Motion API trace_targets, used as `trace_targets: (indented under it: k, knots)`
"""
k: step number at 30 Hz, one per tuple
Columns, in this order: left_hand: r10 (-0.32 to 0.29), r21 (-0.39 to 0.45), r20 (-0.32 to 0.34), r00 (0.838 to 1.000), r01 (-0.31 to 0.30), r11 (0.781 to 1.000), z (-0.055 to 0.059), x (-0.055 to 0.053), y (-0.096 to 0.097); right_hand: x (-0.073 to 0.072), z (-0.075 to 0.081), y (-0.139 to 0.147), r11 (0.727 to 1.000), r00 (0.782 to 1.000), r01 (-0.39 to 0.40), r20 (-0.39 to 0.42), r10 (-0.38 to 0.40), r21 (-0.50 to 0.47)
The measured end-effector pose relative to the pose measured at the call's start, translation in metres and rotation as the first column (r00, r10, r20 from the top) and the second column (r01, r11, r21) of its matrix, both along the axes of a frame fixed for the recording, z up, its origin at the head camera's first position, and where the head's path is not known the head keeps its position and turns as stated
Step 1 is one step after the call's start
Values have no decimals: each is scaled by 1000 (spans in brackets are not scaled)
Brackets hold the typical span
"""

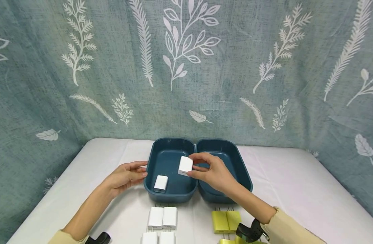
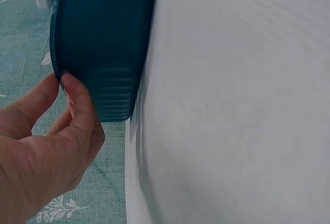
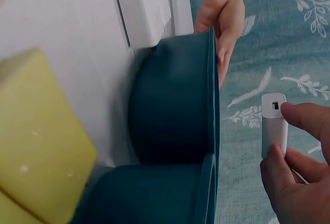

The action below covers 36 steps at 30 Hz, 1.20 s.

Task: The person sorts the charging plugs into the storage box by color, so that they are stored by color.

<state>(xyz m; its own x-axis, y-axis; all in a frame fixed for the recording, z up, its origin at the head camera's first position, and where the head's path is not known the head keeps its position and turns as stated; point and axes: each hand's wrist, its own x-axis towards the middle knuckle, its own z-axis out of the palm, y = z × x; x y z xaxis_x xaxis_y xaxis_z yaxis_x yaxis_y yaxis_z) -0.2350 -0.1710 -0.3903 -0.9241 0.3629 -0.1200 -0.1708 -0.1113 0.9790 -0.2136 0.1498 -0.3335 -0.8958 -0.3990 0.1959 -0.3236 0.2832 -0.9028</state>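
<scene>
My right hand point(image 1: 215, 171) pinches a white USB power adapter point(image 1: 185, 166) between thumb and fingertips, held above the left dark blue bin point(image 1: 171, 198). In the right wrist view the adapter point(image 3: 274, 123) shows its USB port. My left hand point(image 1: 125, 176) is at the bin's left side; in the left wrist view its thumb and finger point(image 2: 77, 92) pinch the bin's rim point(image 2: 53, 43). Another white adapter point(image 1: 160, 184) lies inside that bin, near its front left corner, prongs pointing away.
A second dark blue bin point(image 1: 245, 179) stands against the first one's right side. In front of the left bin, several white adapters point(image 1: 156, 217) lie in rows. Yellow adapters point(image 1: 220, 222) lie in front of the right bin, partly behind the right wrist camera. A patterned curtain point(image 1: 192, 101) hangs behind the white table point(image 1: 113, 152).
</scene>
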Motion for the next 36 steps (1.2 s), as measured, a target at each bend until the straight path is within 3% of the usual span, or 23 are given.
trace_targets:
  k: [7,19,25,36]
  knots:
    - [-3,-12,0,1000,3,1000,-2,-2,0,-22,-2,-12,999,1000,21,11,-21,28]
    - [0,-1,0,1000,0,1000,-1,0,2,-55,-16,-38,984,997,64,-63,-54,166]
    - [-10,7,-1,1000,10,1000,-2,0,2,-61,-22,-52,971,997,74,-44,-66,228]
    - [-7,0,7,1000,7,1000,-1,-1,0,-69,-26,-69,966,994,104,10,-110,237]
